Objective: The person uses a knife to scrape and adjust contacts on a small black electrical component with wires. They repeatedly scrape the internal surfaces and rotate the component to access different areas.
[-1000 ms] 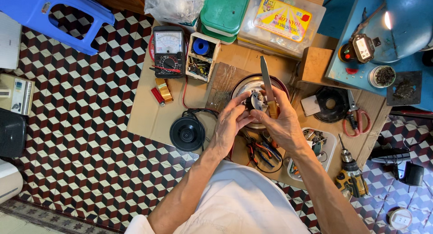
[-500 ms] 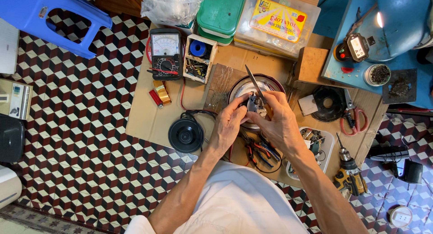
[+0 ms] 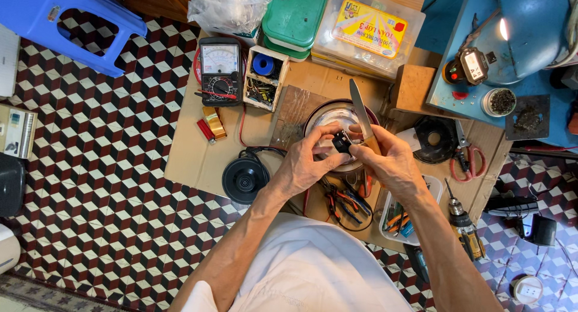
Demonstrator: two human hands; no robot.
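At centre frame, above a round bowl (image 3: 328, 116) on a cardboard sheet (image 3: 198, 161) laid over the tiled floor, a person's left hand (image 3: 307, 161) pinches a small black part (image 3: 341, 143), its grip clamped on it, while the right hand (image 3: 391, 161) is closed around a knife (image 3: 361, 113) whose blade points toward the top of the frame. Blade and part sit just beside each other. The work looks best done with the part held firm and low over the bowl, the edge turned away from the left fingertips, pressure light and short. A meter (image 3: 220, 71) lies upper left, pliers (image 3: 343, 200) below the hands, scissors (image 3: 463, 158) at right.
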